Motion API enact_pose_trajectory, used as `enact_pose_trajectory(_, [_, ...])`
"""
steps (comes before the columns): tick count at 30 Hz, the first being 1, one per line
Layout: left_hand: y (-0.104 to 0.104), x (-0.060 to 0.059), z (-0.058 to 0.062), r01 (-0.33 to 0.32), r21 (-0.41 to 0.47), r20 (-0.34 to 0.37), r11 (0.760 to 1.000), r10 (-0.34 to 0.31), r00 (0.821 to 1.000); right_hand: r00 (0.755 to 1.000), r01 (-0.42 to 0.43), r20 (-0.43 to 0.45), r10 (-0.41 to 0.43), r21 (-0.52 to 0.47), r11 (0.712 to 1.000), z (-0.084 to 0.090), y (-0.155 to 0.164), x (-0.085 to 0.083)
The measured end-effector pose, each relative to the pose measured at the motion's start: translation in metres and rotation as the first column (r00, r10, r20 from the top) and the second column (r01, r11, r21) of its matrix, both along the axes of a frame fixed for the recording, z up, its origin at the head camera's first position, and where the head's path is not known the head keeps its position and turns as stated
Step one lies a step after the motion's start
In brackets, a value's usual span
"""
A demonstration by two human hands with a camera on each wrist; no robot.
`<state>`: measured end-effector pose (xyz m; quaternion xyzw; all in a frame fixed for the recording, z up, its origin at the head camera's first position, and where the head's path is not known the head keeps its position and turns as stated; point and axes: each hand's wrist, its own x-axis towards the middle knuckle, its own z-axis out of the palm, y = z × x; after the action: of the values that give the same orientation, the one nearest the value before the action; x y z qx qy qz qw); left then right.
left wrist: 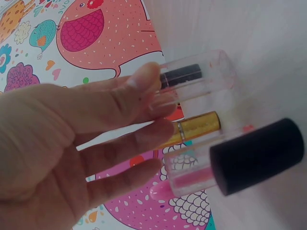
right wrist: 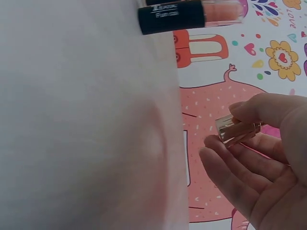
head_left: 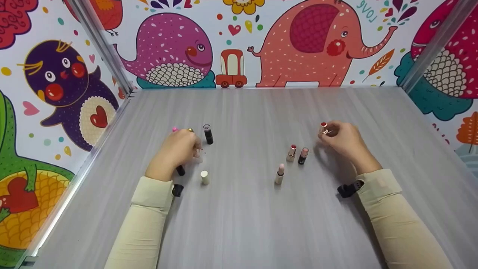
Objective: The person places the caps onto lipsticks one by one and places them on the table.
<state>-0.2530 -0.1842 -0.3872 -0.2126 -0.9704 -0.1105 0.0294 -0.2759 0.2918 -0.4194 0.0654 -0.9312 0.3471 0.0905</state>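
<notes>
Pinching a red-tipped lipstick point(head_left: 323, 127) between thumb and fingertips, the right hand point(head_left: 341, 140) holds it just above the grey table point(head_left: 246, 224), right of 3 uncapped lipsticks point(head_left: 292, 153) standing upright. Judgement: a light, stiff tube, slick on its shiny casing; grip the base, since the waxy tip smears and snaps. Left hand point(head_left: 178, 149) has fingers curled around a clear cap point(left wrist: 192, 79), near a black tube point(head_left: 208, 134). Left wrist view shows a gold-banded tube point(left wrist: 199, 125) and a pink one point(left wrist: 187, 179) close up, mostly hidden overhead. Right wrist view shows the casing point(right wrist: 235, 129) clear-edged.
</notes>
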Motion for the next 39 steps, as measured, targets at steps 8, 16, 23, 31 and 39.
enact_pose_trajectory(8, [0.0,0.0,0.001,-0.017,0.009,0.014,1.0,0.017,1.0,1.0,0.008,0.017,-0.008,0.004,1.0,0.016,-0.008,0.006])
enact_pose_trajectory(16, [0.0,0.001,0.001,-0.013,-0.003,0.023,1.0,0.013,1.0,0.998,-0.03,-0.049,0.031,0.003,1.0,0.026,-0.021,0.015])
enact_pose_trajectory(23, [0.001,0.001,0.001,-0.03,0.0,0.037,1.0,0.03,0.999,0.996,-0.053,-0.064,0.054,0.018,0.998,0.036,-0.033,0.024])
enact_pose_trajectory(31, [0.0,0.001,0.003,0.02,-0.043,0.037,0.999,-0.019,0.999,0.99,-0.101,-0.098,0.103,0.025,0.995,0.045,-0.045,0.034])
enact_pose_trajectory(39, [0.001,0.004,0.013,0.052,0.022,0.034,0.998,-0.052,0.998,0.981,-0.131,-0.142,0.134,0.031,0.991,0.05,-0.053,0.039])
